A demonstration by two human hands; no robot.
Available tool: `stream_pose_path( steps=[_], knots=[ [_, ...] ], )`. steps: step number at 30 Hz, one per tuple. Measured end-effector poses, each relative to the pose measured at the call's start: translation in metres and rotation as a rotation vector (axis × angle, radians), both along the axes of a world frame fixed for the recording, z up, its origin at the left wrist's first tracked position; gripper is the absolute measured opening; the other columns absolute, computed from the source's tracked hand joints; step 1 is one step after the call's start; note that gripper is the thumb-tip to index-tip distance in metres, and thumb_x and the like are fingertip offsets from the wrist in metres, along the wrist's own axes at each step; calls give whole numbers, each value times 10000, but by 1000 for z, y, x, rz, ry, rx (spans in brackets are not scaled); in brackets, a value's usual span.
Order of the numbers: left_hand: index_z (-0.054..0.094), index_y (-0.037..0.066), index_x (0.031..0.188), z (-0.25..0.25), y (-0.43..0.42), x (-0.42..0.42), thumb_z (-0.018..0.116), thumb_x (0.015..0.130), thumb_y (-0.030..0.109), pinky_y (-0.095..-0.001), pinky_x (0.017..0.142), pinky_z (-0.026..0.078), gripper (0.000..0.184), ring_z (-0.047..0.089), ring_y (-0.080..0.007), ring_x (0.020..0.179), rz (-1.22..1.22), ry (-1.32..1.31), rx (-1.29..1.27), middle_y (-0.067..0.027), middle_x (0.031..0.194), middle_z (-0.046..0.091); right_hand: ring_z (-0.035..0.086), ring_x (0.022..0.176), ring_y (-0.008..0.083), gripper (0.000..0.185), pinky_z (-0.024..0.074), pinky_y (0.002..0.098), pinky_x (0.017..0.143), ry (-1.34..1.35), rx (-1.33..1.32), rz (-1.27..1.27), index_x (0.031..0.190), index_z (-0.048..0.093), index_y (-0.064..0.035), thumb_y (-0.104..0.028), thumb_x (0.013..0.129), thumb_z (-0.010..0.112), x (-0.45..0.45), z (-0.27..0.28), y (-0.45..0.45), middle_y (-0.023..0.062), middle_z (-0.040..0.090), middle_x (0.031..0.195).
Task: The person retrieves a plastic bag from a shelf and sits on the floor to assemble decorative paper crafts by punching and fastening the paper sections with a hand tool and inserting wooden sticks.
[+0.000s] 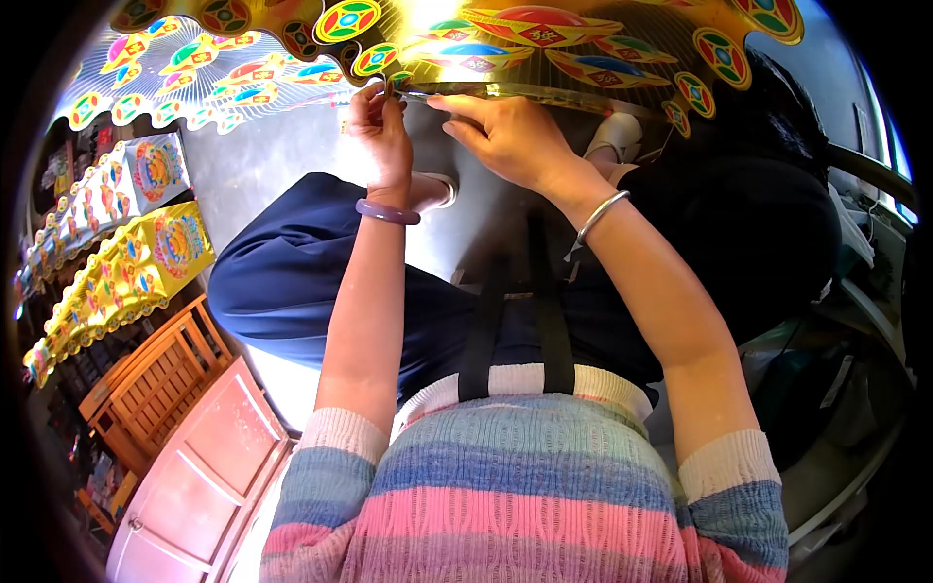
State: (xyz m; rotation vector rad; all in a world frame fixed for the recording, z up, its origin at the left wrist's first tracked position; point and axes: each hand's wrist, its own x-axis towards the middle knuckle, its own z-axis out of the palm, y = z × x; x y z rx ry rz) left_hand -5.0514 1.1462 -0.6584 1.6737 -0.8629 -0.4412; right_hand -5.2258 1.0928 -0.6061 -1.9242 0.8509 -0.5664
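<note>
A gold foil decoration (622, 49) with scalloped edges and red, green and blue printed patterns hangs across the top of the view. My left hand (381, 134), with a purple bangle on its wrist, pinches the decoration's lower edge between thumb and fingers. Just to its right is my right hand (520, 141), wearing a silver bangle. Its index finger points along the lower edge toward the left fingertips, and its thumb stands apart below. The right hand's other fingers are partly hidden. A thin shiny strip (544, 92) runs along that edge.
A silver patterned decoration (194, 73) hangs at upper left. Below it are smaller silver (155, 175) and yellow (146, 267) ones. A wooden chair (160, 379) and a pink cabinet (199, 476) stand at lower left. My knees are spread below my hands.
</note>
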Motion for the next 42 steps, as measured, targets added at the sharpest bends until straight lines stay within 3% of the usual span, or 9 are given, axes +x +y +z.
stream_pose_path(
  steps=[14,22,31,34,35,37,41,42],
  knots=[
    [582,-2,998,0,-1,1,597,830,7,-224,638,497,169,608,-104,683,-16,60,-38,-78,802,648,536,542,235,291,454,329,594,-14,-24,-7,1120,635,-159,-218,837,604,4,-4,1,107,569,601],
    [586,7,994,0,0,2,601,829,13,-222,641,493,166,612,-105,697,0,0,5,-72,804,653,554,564,261,291,463,339,604,-50,-63,-15,1121,634,-160,-227,840,597,6,-10,0,117,590,634],
    [636,28,920,14,-2,6,654,799,44,-221,634,487,123,607,-76,660,0,-363,110,-51,754,667,616,686,287,276,501,371,644,128,-247,37,1100,641,-207,-233,829,595,6,-2,-10,121,642,741],
    [639,48,895,13,-4,8,623,770,26,-267,604,496,128,622,-150,617,-7,-377,65,-78,742,665,620,683,284,280,509,371,646,238,-395,62,1100,642,-233,-248,824,597,8,1,-15,109,651,751],
    [639,45,902,14,-4,8,633,775,32,-253,608,493,127,619,-129,623,-15,-393,78,-70,734,665,621,680,285,282,510,371,646,271,-443,70,1100,642,-241,-255,823,598,9,2,-16,105,654,754],
    [640,38,916,16,-4,9,653,787,46,-225,618,486,131,613,-86,635,-31,-425,105,-56,717,666,622,674,284,287,509,371,643,235,-364,67,1103,641,-240,-263,820,599,9,3,-16,104,654,759],
    [643,49,899,19,-5,10,641,774,36,-244,609,490,126,625,-120,624,-45,-564,123,-66,709,664,624,675,280,292,509,378,647,164,-57,58,1108,639,-253,-275,819,597,12,4,-18,99,656,771],
    [643,51,894,19,-6,10,638,773,35,-248,607,491,123,627,-128,622,-41,-564,120,-67,709,663,624,674,279,289,507,378,646,179,-105,71,1104,641,-247,-271,820,596,13,4,-19,100,655,764]
  ],
)
